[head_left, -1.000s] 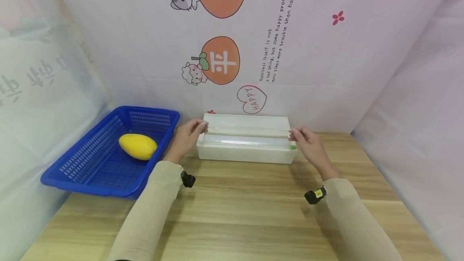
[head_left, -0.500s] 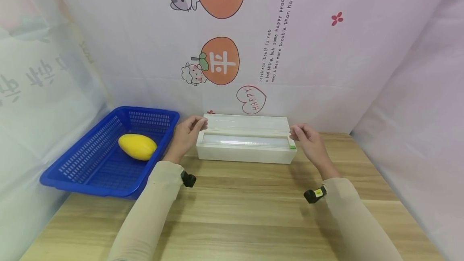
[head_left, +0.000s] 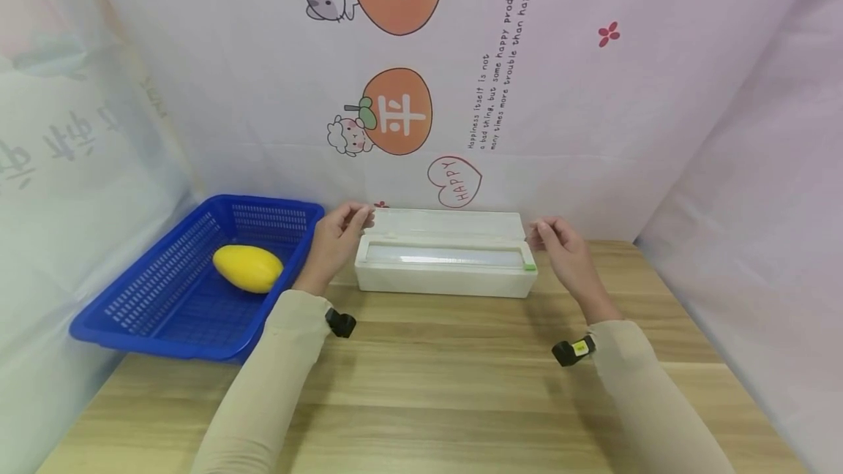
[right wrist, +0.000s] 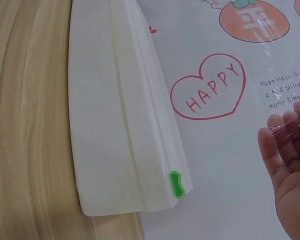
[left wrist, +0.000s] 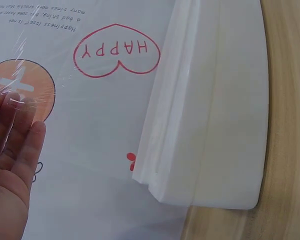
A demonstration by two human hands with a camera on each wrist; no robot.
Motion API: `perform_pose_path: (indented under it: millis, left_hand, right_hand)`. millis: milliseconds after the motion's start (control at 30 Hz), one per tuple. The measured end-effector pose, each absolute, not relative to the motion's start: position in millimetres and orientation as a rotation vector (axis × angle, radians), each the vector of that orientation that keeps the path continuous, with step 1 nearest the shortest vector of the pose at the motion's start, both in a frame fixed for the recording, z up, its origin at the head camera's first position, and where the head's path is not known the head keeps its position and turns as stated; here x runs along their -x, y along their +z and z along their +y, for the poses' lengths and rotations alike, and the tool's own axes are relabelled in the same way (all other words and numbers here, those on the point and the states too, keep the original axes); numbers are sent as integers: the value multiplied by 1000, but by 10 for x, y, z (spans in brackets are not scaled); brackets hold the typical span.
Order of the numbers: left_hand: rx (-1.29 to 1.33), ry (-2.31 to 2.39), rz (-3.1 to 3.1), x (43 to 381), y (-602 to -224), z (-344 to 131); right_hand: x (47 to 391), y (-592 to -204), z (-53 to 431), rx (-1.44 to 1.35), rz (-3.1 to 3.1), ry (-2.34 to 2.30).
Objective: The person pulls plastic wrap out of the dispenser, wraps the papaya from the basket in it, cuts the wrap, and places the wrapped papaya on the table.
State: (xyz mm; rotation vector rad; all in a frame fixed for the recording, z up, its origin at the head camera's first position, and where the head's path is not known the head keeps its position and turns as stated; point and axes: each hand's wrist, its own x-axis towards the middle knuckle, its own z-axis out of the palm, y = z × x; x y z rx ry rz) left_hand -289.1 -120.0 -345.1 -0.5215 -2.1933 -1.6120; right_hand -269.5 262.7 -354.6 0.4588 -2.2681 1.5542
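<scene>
A long white cling film dispenser [head_left: 448,281] stands at the back of the table, its lid [head_left: 448,224] raised against the wall. Through its top opening shows the film roll [head_left: 444,257]. My left hand [head_left: 334,243] pinches one corner of the clear cling film [left wrist: 26,100], above the dispenser's left end. At the other end my right hand [head_left: 565,253] pinches the opposite corner; wrinkled film [right wrist: 277,129] shows at its fingertips. Between the hands the sheet is nearly invisible. A green cutter piece [right wrist: 176,184] sits at the dispenser's right end.
To the left is a blue plastic basket [head_left: 187,348] with a yellow, mango-shaped fruit [head_left: 247,268] in it. A printed white cloth [head_left: 560,130] forms the wall behind. Wooden tabletop [head_left: 448,386] lies in front of the dispenser.
Both hands have risen slightly and moved a little away from the dispenser's opening, with the film edge between them. The dispenser and basket have stayed in place.
</scene>
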Motion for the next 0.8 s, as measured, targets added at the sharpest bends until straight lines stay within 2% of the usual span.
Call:
perform_pose_path:
  millis: [167, 567, 800]
  left_hand:
    - [506, -1594, -2213, 2816, -3347, -1184]
    - [563, -1602, -2159, 2809, -3270, -1198]
    - [591, -1605, -2109, 3024, -3398, -1243]
  right_hand:
    - [2795, -3632, 2715, -465, -2263, 1541]
    - [2782, -3526, 2720, -487, -2233, 1495]
    - [2793, -3473, 2725, -505, -2212, 1469]
